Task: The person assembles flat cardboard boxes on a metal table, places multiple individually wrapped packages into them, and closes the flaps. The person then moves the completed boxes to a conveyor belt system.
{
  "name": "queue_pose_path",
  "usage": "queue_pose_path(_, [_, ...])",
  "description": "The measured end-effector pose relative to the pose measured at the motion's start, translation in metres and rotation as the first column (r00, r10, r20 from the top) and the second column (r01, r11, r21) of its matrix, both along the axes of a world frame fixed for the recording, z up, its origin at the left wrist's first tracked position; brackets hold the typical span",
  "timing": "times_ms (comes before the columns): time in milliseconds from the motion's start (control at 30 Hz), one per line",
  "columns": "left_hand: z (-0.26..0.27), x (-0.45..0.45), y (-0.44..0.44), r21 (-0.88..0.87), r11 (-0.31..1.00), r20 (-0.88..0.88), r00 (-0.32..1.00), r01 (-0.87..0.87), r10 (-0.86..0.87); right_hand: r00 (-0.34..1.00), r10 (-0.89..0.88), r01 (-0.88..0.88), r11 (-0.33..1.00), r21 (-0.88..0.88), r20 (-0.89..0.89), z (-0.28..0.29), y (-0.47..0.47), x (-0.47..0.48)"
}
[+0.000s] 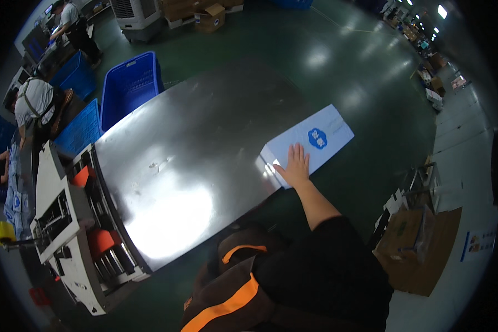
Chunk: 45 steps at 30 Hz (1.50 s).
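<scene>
My right hand (296, 168) rests flat, fingers spread, on the near left end of a pale blue-white box (332, 124) that bears a blue printed emblem. The box lies at the right end of a shiny metal table (216, 120), with its far part reaching past the table's edge. At the table's left end stands a white carton-sealing machine (76, 224) with rollers and orange-red parts. My left hand is out of view.
Behind the table's left part stand a blue plastic crate (128, 89) and a lighter blue crate (81, 128). Several people work at the left. Far back are cardboard boxes (209, 18) and an air cooler (135, 14). Large cardboard (415, 249) stands at the lower right, near a metal cart.
</scene>
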<state>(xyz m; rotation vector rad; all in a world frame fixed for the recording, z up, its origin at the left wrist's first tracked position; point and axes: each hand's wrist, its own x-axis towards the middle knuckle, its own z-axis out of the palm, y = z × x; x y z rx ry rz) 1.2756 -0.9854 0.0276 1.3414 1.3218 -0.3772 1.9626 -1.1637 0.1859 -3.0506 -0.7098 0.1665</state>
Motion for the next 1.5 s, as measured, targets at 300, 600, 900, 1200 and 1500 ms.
queue_pose_path(300, [0.039,-0.082,-0.071,-0.131,0.872,0.269,0.829,-0.472,0.490,0.888,0.440,-0.343,0.827,0.446,-0.133,0.020,0.139,-0.149])
queue_pose_path(600, [0.051,-0.287,-0.209,-0.336,0.168,0.444,0.002,-0.927,0.896,-0.248,0.744,-0.897,0.064,0.437,-0.620,-0.042,0.212,-0.537])
queue_pose_path(900, [-0.002,-0.309,-0.350,-0.177,-0.176,0.506,-0.243,-0.968,0.828,-0.441,0.641,-0.888,-0.411,0.204,-0.628,0.007,0.294,-0.730])
queue_pose_path(1200, [-0.003,-0.384,-0.327,0.193,-0.033,0.238,0.014,-0.981,0.971,-0.785,0.251,-0.594,-0.562,0.575,-0.566,0.111,0.356,-0.995])
queue_pose_path(1500, [0.005,-0.534,-0.215,0.133,-0.226,0.060,-0.220,-0.965,0.974,-0.684,0.315,-0.709,-0.497,0.500,-0.658,0.121,0.492,-1.162])
